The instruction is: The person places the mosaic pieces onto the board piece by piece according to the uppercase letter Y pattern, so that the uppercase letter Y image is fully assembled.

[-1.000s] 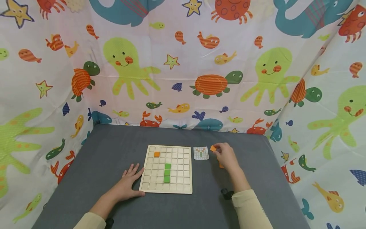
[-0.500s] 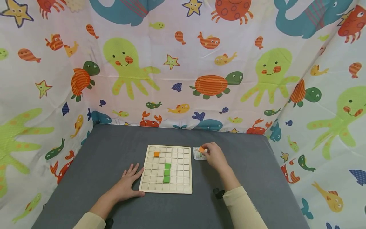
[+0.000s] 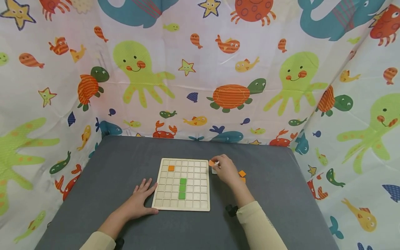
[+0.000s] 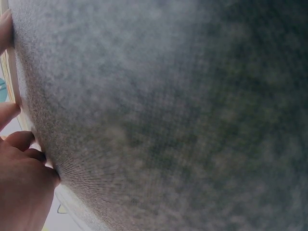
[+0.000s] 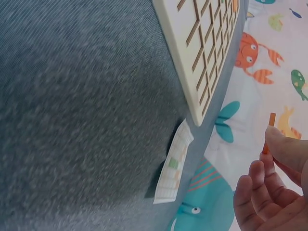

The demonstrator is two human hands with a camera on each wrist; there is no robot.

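Note:
A square wooden grid board (image 3: 194, 205) lies on the grey table, with one orange tile (image 3: 171, 168) in its upper left and a column of three green tiles (image 3: 182, 188) near the middle. My left hand (image 3: 137, 201) rests with spread fingers against the board's left edge; in the left wrist view the hand (image 4: 24, 183) is only partly visible. Between thumb and fingertips my right hand (image 3: 226, 170) pinches another orange tile (image 5: 270, 132), held above the table by the board's upper right corner. Beneath that hand, a small printed pattern card (image 5: 173, 166) is mostly hidden in the head view.
Loose orange tiles (image 3: 242, 173) lie on the table to the right of my right hand. A grey cloth (image 3: 125, 163) covers the table. Curtains with printed sea animals (image 3: 231, 95) stand behind it and at both sides.
My right hand has moved left with the orange tile, from beside the loose tiles across the card to the board's upper right corner. The left hand has stayed in place.

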